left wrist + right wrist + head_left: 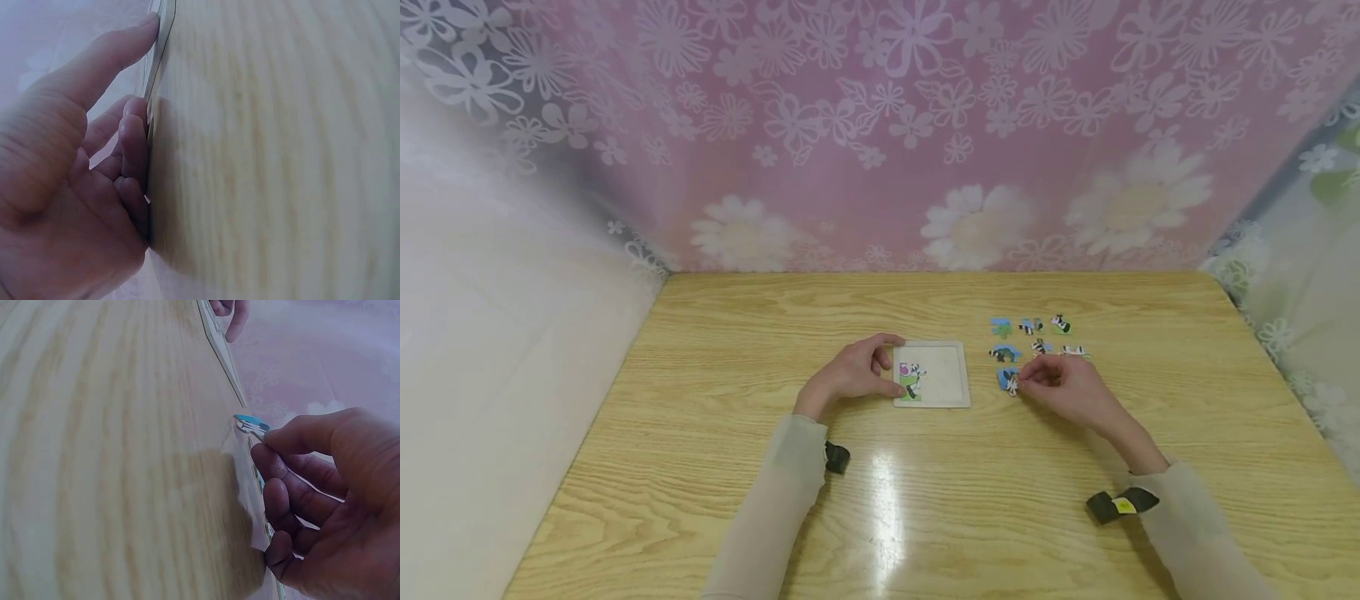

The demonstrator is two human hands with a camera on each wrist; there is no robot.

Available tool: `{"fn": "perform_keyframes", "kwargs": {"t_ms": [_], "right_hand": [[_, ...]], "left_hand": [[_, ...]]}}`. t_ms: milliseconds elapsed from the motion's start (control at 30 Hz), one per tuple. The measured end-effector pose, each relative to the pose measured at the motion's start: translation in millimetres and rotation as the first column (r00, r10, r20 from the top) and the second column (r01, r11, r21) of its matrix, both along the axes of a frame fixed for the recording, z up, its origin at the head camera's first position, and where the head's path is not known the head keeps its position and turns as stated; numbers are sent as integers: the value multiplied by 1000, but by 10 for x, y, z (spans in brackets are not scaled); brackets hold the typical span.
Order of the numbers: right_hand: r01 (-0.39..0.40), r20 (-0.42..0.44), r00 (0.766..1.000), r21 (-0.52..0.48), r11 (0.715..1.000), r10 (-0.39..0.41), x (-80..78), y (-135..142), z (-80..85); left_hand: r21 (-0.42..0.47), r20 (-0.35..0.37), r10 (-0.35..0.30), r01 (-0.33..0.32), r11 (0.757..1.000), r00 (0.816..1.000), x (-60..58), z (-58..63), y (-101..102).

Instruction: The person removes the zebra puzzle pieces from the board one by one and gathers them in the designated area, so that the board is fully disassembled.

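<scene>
A square white puzzle tray (948, 405) lies on the table, with a panda-and-green picture piece (911, 385) at its lower left. My left hand (859, 369) holds the tray's left side, thumb at the near corner and forefinger at the far one; its other fingers are bent in beside the edge. To the right of the tray, my right hand (1067, 390) pinches a blue, black and white puzzle piece (1008, 382) between thumb and forefinger. In the right wrist view that puzzle piece (253, 425) is tilted up at the fingertips, its far part hidden by the thumb.
Several loose puzzle pieces lie in rows beyond my right hand, among them a blue-green one (1002, 327), a panda one (1061, 324) and a brown-and-blue one (1004, 354). The wooden table (737, 333) meets a pink flowered curtain (850, 167) at the back.
</scene>
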State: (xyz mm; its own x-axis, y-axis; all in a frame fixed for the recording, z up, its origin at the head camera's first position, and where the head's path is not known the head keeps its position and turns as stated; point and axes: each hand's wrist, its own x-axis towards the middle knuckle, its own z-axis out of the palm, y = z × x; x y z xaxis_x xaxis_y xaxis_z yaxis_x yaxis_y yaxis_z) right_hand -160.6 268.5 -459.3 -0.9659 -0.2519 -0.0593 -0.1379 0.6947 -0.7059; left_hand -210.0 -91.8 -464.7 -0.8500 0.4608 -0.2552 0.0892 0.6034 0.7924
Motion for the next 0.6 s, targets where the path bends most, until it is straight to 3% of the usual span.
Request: {"fn": "perform_keyframes", "kwargs": {"t_ms": [600], "right_hand": [[34,12,999,63,997,-34,-17,15,-14]], "left_hand": [[12,9,0,0,1000,1000,2,10,-2]]}}
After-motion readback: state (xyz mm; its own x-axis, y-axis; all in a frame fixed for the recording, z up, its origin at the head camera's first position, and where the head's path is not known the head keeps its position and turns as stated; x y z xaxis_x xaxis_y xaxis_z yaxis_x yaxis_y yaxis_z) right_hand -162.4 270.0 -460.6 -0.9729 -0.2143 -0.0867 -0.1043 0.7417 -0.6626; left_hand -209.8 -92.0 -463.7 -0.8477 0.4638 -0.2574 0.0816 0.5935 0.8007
